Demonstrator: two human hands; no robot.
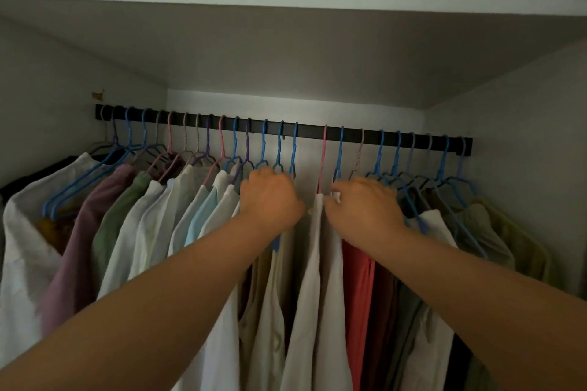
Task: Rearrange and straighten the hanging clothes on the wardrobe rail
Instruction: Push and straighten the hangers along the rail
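- The clothes [222,232] hang on the rail [311,129] from one wardrobe wall to the other, below a shelf [286,1].
- The left hand [270,197] is curled at the necks of the blue hangers [279,152] just left of centre; it seems to grip them, though the fingers are hidden behind the knuckles.
- The right hand [365,203] curls over the top of a white garment [317,263] on the pink hanger [323,159], fingertips pinching at its collar; exactly what they hold is hard to tell.
- Between the hands a gap is open on the rail, with the pink hanger alone in it.
- Judging from this, the work is midway: hooks in the middle and on the right stand fairly evenly spaced.
- Left to do, it seems: on the far left, hangers tilt and overlap, and a mauve garment [82,232] and a green one [114,225] sit bunched.
- The red garment [359,279] and the dark ones beside it on the right hang pressed together, so they may still need spreading.
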